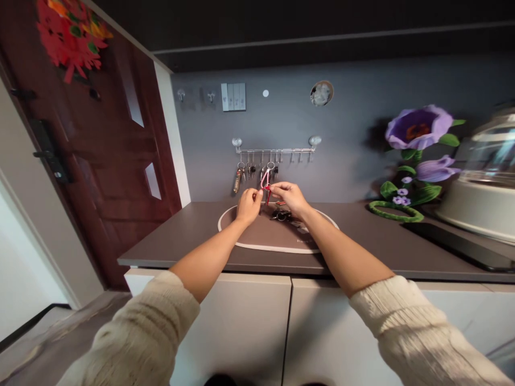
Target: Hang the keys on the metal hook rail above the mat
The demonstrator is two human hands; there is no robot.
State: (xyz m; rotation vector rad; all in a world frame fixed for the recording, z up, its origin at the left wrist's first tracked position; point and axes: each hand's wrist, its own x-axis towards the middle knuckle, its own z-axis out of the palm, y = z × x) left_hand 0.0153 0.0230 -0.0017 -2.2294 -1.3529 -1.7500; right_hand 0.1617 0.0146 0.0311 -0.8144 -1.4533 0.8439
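A pink strap keychain (265, 177) hangs by its ring from a clear hook rail (277, 151) on the grey wall. My right hand (290, 197) is closed, thumb and forefinger pinching a red piece at the strap's lower end. Close beside it, my left hand (250, 205) is closed with its fingertips at the same red end; the exact part it pinches is too small to make out. Other keys and a tan key fob (237, 181) hang left of the strap. Dark keys (281, 215) lie on the mat (261, 236) below my right hand.
The grey counter (169, 236) carries purple felt flowers (418, 128), a black flat object (458, 246) and a white-based appliance with a clear dome (483, 198) on the right. A dark shelf (322, 32) overhangs the counter. A dark red door (108, 150) stands at the left.
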